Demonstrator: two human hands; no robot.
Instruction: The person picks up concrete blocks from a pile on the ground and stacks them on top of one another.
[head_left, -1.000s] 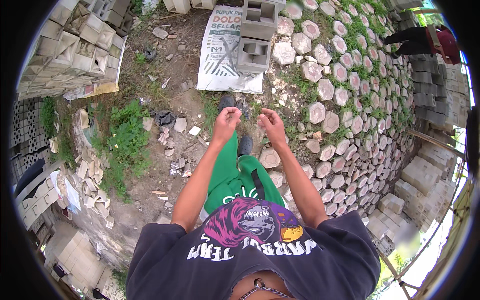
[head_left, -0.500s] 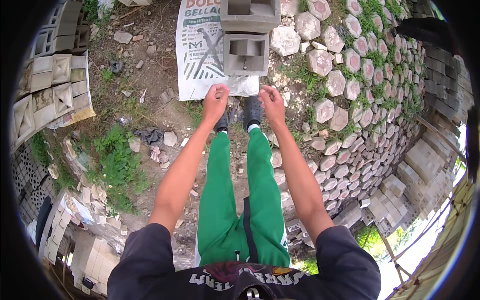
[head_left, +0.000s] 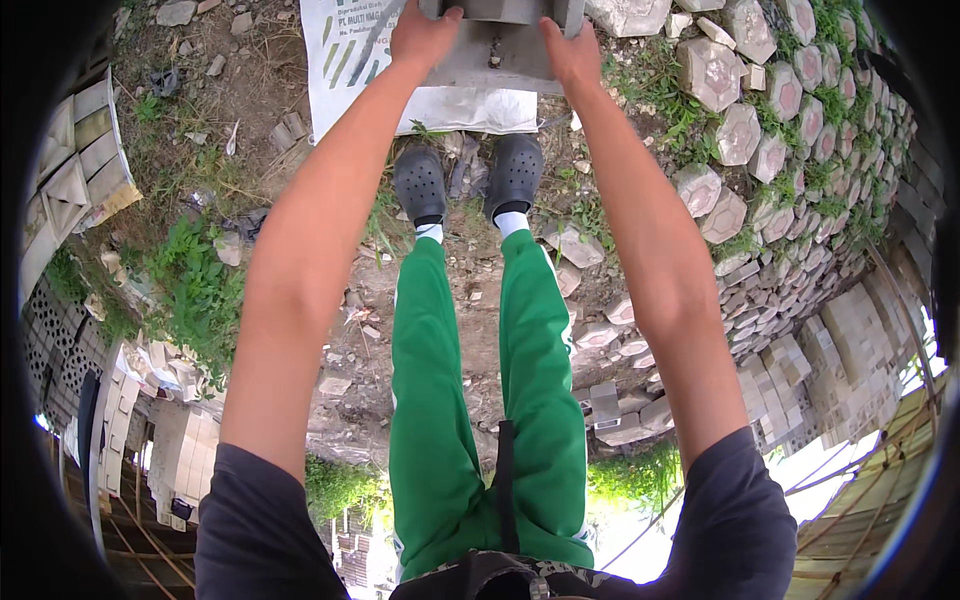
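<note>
Left hand and right hand closed on sides of grey concrete block, top centre; judgement: keep grip even, block level.

There is only one view, from a camera on the person's head. It looks almost straight down along the body to the feet and the ground. The grey shoes are near the middle, the forearms come in from the lower edge and reach to the top edge. The fisheye lens bends the paving stones near the dark round rim.
</note>
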